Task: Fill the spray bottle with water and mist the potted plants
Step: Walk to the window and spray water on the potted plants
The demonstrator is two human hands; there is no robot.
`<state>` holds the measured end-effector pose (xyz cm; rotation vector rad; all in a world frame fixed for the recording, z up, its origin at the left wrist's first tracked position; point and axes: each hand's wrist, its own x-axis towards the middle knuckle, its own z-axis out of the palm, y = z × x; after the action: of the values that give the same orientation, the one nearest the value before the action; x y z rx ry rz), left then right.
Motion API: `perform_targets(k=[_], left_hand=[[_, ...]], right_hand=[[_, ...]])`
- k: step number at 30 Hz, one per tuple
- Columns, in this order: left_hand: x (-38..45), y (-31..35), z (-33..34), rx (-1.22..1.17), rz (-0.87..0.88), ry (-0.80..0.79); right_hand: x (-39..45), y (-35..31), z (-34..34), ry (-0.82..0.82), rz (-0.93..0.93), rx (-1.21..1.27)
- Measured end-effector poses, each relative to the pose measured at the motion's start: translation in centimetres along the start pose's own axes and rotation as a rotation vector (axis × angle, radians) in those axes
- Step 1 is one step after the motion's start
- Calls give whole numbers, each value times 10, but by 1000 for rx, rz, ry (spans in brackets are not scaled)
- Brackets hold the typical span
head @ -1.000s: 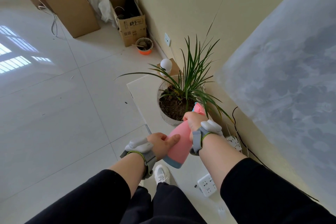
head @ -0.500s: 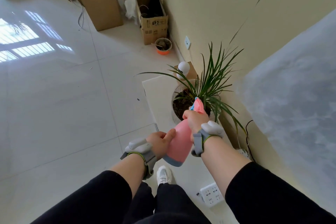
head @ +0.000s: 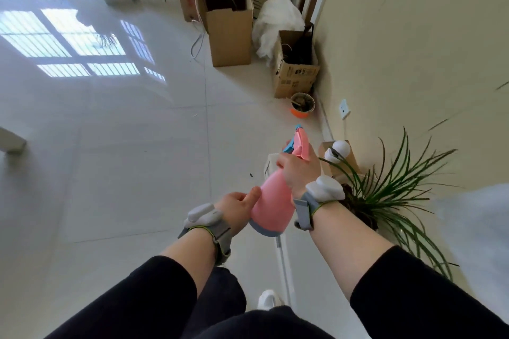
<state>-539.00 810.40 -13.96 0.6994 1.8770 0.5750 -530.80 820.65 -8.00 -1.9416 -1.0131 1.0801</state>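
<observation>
A pink spray bottle (head: 272, 205) with a blue trigger and grey base is tilted, its nozzle pointing up and away. My right hand (head: 298, 172) grips its neck and trigger. My left hand (head: 237, 208) touches the bottle's lower side with thumb and fingers. To the right, by the wall, stands a potted plant (head: 385, 190) with long thin green leaves; its dark soil shows behind my right wrist. The nozzle now points left of the plant.
Cardboard boxes (head: 228, 27) and a smaller box (head: 296, 74) stand along the far wall, with a white bag (head: 278, 22). A small orange-based pot (head: 302, 106) sits on the floor. A white round lamp (head: 338, 150) is beside the plant. Glossy tiled floor spreads left.
The view has swung left, so the plant now lies to the right. The bottle rose and its nozzle left the plant. Both hands stay on the bottle.
</observation>
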Motion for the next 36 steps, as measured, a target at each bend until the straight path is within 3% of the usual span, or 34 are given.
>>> perform_targets(k=[7, 11, 15, 18, 22, 32, 36], left_hand=[[46, -2, -117, -207, -32, 40], [74, 1, -179, -304, -70, 94], [99, 17, -229, -362, -73, 138], [125, 34, -265, -397, -57, 190], [173, 61, -318, -444, -39, 270], [278, 139, -449, -586, -34, 459], [312, 149, -492, -627, -36, 489]], right_hand=[[-36, -70, 111, 40, -183, 72], [-48, -107, 162, -170, -211, 51], [-55, -146, 211, -95, -348, 101], [-43, -171, 250, -386, -304, 58], [-14, -214, 317, -372, -389, -10], [39, -349, 447, -793, -610, 25], [49, -381, 497, -890, -713, -5]])
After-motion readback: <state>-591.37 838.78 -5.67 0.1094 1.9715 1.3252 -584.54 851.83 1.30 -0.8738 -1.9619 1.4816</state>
